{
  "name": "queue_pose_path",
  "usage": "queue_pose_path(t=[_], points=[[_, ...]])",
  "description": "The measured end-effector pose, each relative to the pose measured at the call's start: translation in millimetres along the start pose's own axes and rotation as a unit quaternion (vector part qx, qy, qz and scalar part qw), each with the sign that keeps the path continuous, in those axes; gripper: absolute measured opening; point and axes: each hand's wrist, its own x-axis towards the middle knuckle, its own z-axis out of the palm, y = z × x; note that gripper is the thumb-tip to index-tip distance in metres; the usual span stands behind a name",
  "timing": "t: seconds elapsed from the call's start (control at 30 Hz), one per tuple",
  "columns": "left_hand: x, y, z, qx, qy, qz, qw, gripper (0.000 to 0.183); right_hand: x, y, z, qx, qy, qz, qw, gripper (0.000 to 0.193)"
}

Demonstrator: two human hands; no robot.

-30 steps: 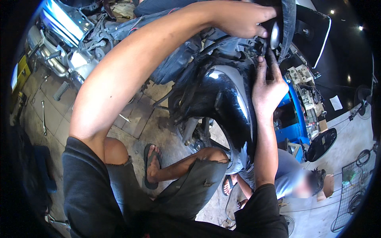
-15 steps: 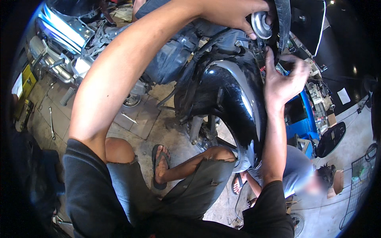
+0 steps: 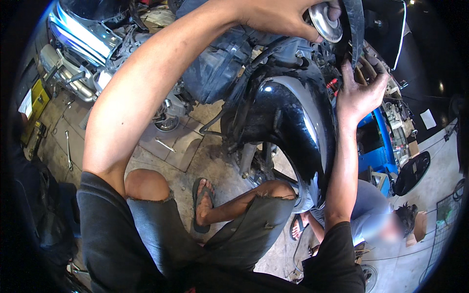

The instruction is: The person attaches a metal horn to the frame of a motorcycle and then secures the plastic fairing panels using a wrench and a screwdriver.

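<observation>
One disc (image 3: 328,29) pinched in your left hand (image 3: 283,18); your right hand (image 3: 361,94) half curled by black flap (image 3: 356,34), cannot tell if gripping.

Grey tiled floor (image 3: 149,157), stained; blue stand (image 3: 385,136) at right; dark surface (image 3: 426,78) beyond, perhaps wall; small bright light (image 3: 412,3).

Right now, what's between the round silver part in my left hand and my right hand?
In the head view, the lower end of a curved black strip shows between the round silver part and your right hand.
</observation>
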Motion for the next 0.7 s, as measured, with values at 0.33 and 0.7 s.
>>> queue_pose_path(t=[0.33, 0.7], points=[[-10, -11, 28, -0.039, 0.097, 0.031, 0.994, 0.022, -6, -12, 7, -0.112, 0.036, -0.088, 0.989, 0.038], [-16, -19, 51, 0.013, 0.192, 0.030, 0.981, 0.030, -31, -31, 2, -0.027, -0.036, -0.165, 0.985, 0.019]])
